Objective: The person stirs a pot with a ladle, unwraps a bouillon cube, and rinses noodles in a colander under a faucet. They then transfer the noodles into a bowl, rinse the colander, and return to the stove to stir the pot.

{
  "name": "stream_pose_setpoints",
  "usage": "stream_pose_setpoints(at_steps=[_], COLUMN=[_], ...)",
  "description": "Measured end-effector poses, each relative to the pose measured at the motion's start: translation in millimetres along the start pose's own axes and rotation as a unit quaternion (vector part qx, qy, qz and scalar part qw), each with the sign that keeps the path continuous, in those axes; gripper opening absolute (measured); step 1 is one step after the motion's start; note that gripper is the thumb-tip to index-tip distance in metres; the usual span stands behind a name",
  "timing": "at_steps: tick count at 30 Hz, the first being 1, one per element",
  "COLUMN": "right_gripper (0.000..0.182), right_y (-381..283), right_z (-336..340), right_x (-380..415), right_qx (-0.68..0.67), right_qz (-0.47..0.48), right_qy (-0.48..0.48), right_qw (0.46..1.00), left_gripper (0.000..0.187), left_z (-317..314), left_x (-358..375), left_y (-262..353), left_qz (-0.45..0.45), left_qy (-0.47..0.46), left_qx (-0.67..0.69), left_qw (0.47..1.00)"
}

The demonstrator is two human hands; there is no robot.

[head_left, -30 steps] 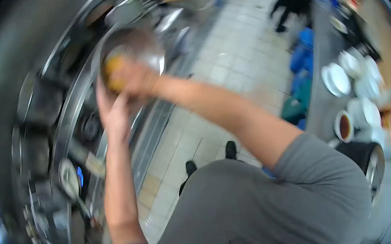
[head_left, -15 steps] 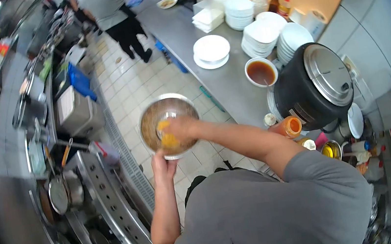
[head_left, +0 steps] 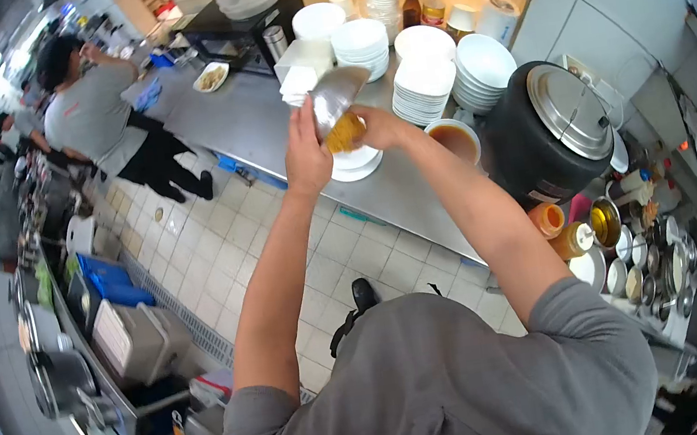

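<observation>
A metal bowl [head_left: 339, 95] is tipped on its side above the near edge of the counter, its opening turned to the right and down. My left hand [head_left: 305, 151] grips it from the left. At the bowl's mouth my right hand [head_left: 379, 128] has its fingers round a clump of yellow food [head_left: 344, 133], whose exact kind I cannot make out. Directly below are stacked white plates [head_left: 357, 170], partly covered by the hands and the food. To the right of my right hand stands a white bowl of brown liquid [head_left: 455, 142], partly behind my forearm.
Stacks of white dishes [head_left: 421, 89] line the steel counter [head_left: 251, 111]. A large black pot with a steel lid [head_left: 549, 134] stands at right, sauce bottles [head_left: 548, 220] nearer me. A co-worker in grey [head_left: 93, 119] stands at the far left. Grey bins [head_left: 131, 338] flank the tiled floor [head_left: 235, 259].
Both hands have moved from over the floor to over the plates on the counter. The bowl has gone from facing up to tipped sideways. My view has turned toward the counter.
</observation>
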State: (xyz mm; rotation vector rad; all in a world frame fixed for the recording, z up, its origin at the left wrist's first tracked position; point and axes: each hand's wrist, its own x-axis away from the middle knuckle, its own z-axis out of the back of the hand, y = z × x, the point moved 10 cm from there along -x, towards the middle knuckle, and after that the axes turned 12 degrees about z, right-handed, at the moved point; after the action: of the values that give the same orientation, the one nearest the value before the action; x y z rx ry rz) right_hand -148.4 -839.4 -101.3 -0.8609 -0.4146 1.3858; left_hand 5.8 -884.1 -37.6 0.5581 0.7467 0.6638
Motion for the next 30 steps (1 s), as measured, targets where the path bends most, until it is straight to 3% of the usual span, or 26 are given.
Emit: stream_pose_setpoints(at_steps=[3,4,5,6,8,9,10,11,12,14,15,16,17,19,20,22,24,26,27,28,29,30], right_gripper=[0.052,0.047,0.043,0.036,0.024,0.022,0.018,0.017,0.017,0.017,0.021,0.025,0.025,0.024,0.022,0.023,0.019,0.019,0.022,0.028,0.028,0.028], right_y=[26.6,31.6,33.7,44.2,55.5,71.8,67.7,76.2,98.4,24.1,2.1,-18.1,-28.6,-44.7,-50.6,-50.3,-48.3,-37.3,-34.0,-49.7,-69.4,-84.7], right_z=[9.6,9.3,6.4,-1.1,-22.5,-49.7,-69.2,-94.8,-130.1,-161.6,-180.1,-199.4,-210.3,-230.9,-233.7,-244.4,-254.9,-302.0,-315.7,-318.7,-320.1,-327.7], right_x=[68.7,111.3,156.2,207.7,322.1,395.5,465.3,543.2,645.0,719.2,749.8,777.6,791.9,813.8,813.8,826.4,849.5,918.1,950.3,964.0,985.0,1008.6], right_qx=[0.079,0.064,-0.040,-0.032,-0.063,-0.173,-0.188,-0.160,-0.023,-0.106,-0.135,-0.163,-0.163,-0.220,-0.213,-0.223,-0.221,-0.202,-0.186,-0.173,-0.173,-0.173], right_qz=[-0.024,-0.063,-0.078,-0.130,-0.242,-0.343,-0.408,-0.457,-0.481,-0.651,-0.668,-0.681,-0.683,-0.641,-0.640,-0.615,-0.585,-0.607,-0.632,-0.654,-0.656,-0.707], right_qy=[0.080,0.107,0.172,0.193,0.224,0.277,0.358,0.347,0.335,0.360,0.411,0.459,0.462,0.548,0.551,0.565,0.594,0.562,0.522,0.496,0.519,0.483], right_qw=[0.993,0.990,0.981,0.972,0.942,0.881,0.819,0.803,0.810,0.660,0.606,0.547,0.542,0.491,0.491,0.502,0.506,0.524,0.542,0.544,0.521,0.487], left_gripper=[0.073,0.070,0.070,0.069,0.066,0.066,0.066,0.067,0.067,0.072,0.072,0.076,0.080,0.083,0.085,0.081,0.074,0.063,0.063,0.058,0.052,0.049], left_z=[-18.8,-23.3,-26.5,-24.0,-4.6,-4.2,7.9,16.8,16.8,9.3,4.3,-26.0,-54.8,-97.3,-121.7,-153.1,-171.8,-170.1,-178.9,-192.5,-204.5,-207.2], left_x=[-9.7,-13.0,-15.3,-19.5,-21.6,-22.1,-24.1,-23.6,-21.6,-17.0,-7.1,12.3,35.9,83.3,107.7,178.4,241.6,318.0,345.8,384.2,431.4,456.2], left_y=[-17.7,-29.9,-40.2,-53.3,-54.2,-59.2,-67.5,-72.2,-65.5,-83.8,-79.9,-79.5,-71.8,-10.9,23.5,98.4,185.0,248.0,262.7,272.7,285.6,298.4], left_qz=[-0.053,-0.046,-0.053,-0.036,-0.020,-0.024,-0.024,-0.024,-0.028,0.137,0.138,0.226,0.308,0.272,0.190,0.270,0.228,0.303,0.292,0.326,0.358,0.367], left_qy=[-0.032,-0.042,-0.054,-0.049,-0.026,-0.033,-0.001,0.033,0.027,-0.040,-0.047,-0.141,-0.231,-0.418,-0.452,-0.557,-0.604,-0.712,-0.721,-0.731,-0.747,-0.747], left_qx=[-0.099,-0.107,-0.101,-0.061,0.021,0.026,0.085,0.144,0.150,0.448,0.449,0.448,0.441,0.352,0.378,0.395,0.485,0.424,0.423,0.425,0.415,0.408], left_qw=[0.993,0.992,0.992,0.996,0.999,0.999,0.996,0.989,0.988,0.882,0.882,0.853,0.811,0.792,0.786,0.679,0.590,0.470,0.465,0.424,0.376,0.375])
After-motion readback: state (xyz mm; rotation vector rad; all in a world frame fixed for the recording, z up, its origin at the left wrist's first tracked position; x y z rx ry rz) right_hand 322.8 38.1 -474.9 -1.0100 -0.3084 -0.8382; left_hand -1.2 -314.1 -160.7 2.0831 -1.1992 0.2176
